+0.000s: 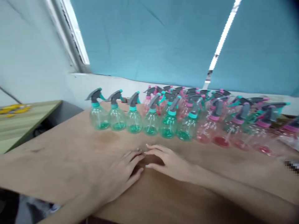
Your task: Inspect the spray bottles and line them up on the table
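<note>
My left hand (pixel 125 171) rests low over the wooden table (pixel 70 155), fingers stretched out and holding nothing. From the other side my right hand (pixel 169 163) reaches toward it, fingers apart and also without anything in them. The fingertips of the two hands nearly meet. Just beyond them stands a front row of clear spray bottles: green ones such as this green spray bottle (pixel 134 121) on the left, and pink ones such as this pink spray bottle (pixel 223 133) on the right. Their trigger heads are grey with teal or pink parts.
More spray bottles (pixel 189 101) crowd behind the front row, against the white wall. A blue covering (pixel 151 40) spans the window behind. At the far left, a second table (pixel 30 121) carries yellow pieces (pixel 15 109). A blurred dark object (pixel 291 166) lies at the right edge.
</note>
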